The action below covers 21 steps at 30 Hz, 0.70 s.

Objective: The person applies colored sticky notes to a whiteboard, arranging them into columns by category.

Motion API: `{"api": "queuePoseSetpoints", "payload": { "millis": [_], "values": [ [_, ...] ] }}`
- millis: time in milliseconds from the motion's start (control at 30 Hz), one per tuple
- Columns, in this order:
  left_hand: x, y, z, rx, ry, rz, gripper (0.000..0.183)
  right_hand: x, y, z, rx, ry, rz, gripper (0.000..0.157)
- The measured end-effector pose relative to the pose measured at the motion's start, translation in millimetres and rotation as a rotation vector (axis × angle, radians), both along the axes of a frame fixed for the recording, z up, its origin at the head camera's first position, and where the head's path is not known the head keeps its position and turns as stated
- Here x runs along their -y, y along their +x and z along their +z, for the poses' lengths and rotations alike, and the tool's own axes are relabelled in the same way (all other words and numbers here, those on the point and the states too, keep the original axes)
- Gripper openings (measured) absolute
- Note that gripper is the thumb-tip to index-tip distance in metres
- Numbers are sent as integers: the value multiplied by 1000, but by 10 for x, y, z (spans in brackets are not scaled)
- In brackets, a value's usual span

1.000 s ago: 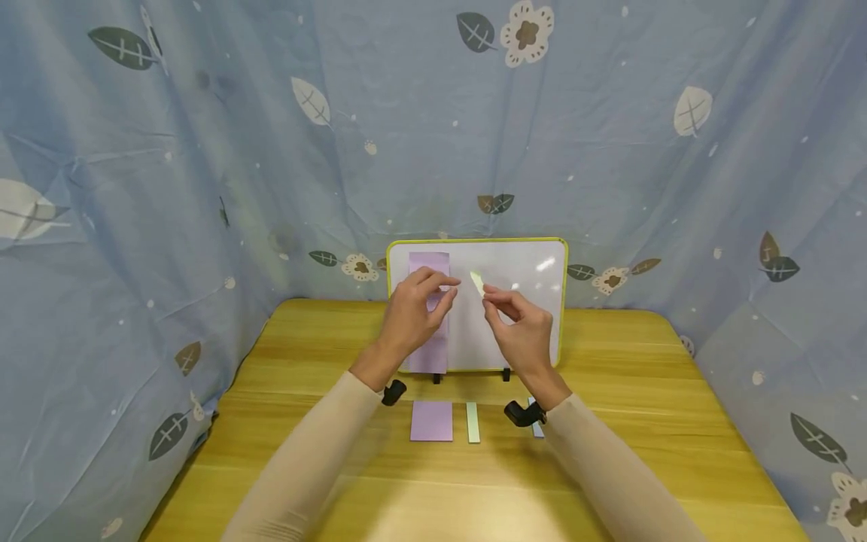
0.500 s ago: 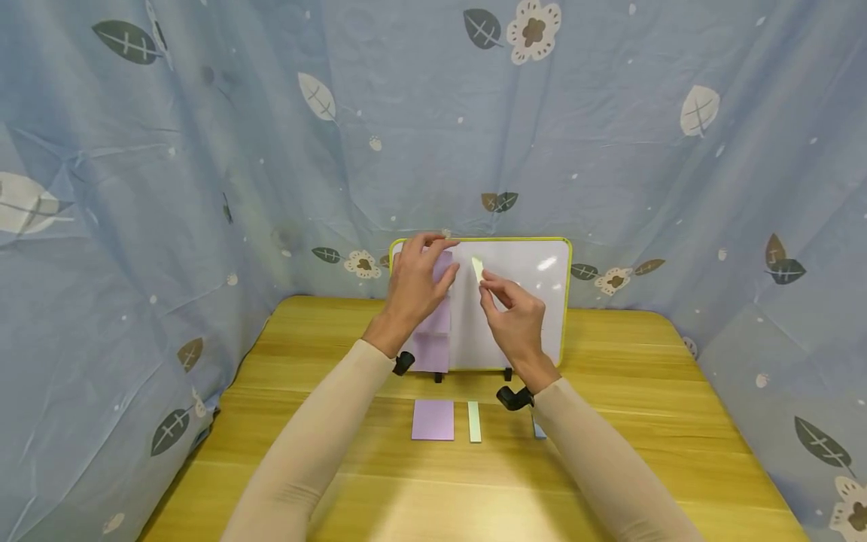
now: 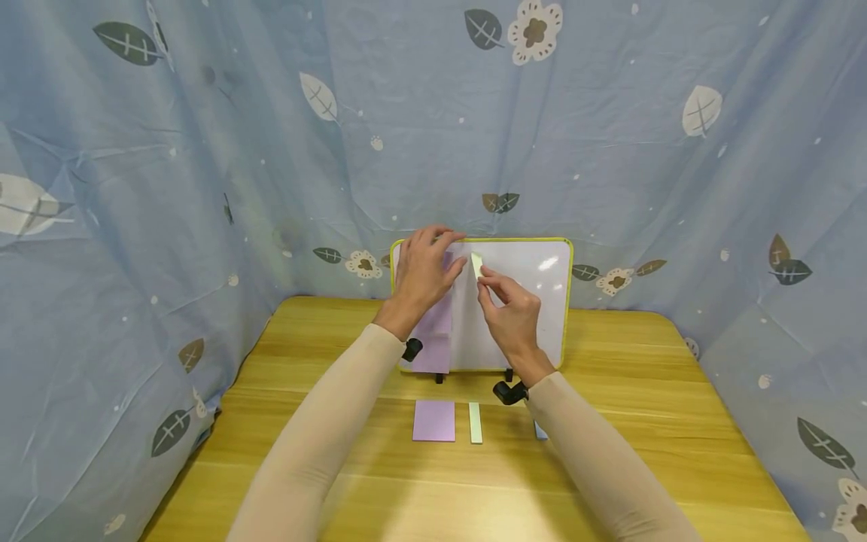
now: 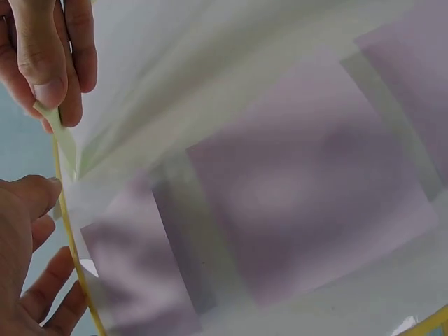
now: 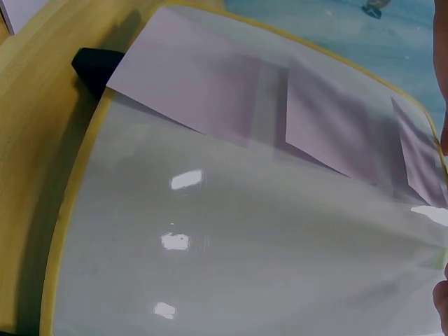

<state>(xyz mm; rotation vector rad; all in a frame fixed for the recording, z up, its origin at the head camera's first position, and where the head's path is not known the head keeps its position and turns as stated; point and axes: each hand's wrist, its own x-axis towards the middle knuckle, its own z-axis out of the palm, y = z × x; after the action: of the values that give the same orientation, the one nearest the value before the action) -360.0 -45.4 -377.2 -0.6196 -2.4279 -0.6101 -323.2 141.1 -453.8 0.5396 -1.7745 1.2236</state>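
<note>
A whiteboard point(image 3: 467, 350) with a yellow frame stands upright on the table. Down its left side runs a column of purple sticky notes point(image 3: 431, 354), partly covered by my left hand point(image 3: 421, 267). That hand is at the board's top left, fingers spread and slightly bent by the yellow edge, pinching nothing. My right hand point(image 3: 513, 312) pinches a narrow pale green sticky note point(image 3: 477, 265) between thumb and fingertips, in front of the board's upper middle. In the left wrist view the green strip point(image 4: 66, 143) hangs from the fingertips, close to the frame's top edge.
On the table in front lie a purple sticky note pad point(image 3: 434, 421), a narrow green pad point(image 3: 476, 423) and a blue pad point(image 3: 540, 430), the last partly hidden by my right forearm. Small black feet point(image 3: 509, 375) support the board. A blue patterned curtain point(image 3: 433, 113) surrounds the table.
Both hands have moved up the board, the left to its top edge. The right has carried the green sticky note up and slightly left, close to the top.
</note>
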Motion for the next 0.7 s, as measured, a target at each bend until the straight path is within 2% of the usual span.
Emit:
{"api": "queuePoseSetpoints", "payload": {
  "millis": [300, 700],
  "values": [
    [-71, -66, -11, 1, -9, 26, 39, 5, -15, -8, 13, 9, -3, 10],
    [-155, -150, -66, -53, 42, 36, 37, 12, -41, -37, 16, 15, -5, 11]
  ]
}}
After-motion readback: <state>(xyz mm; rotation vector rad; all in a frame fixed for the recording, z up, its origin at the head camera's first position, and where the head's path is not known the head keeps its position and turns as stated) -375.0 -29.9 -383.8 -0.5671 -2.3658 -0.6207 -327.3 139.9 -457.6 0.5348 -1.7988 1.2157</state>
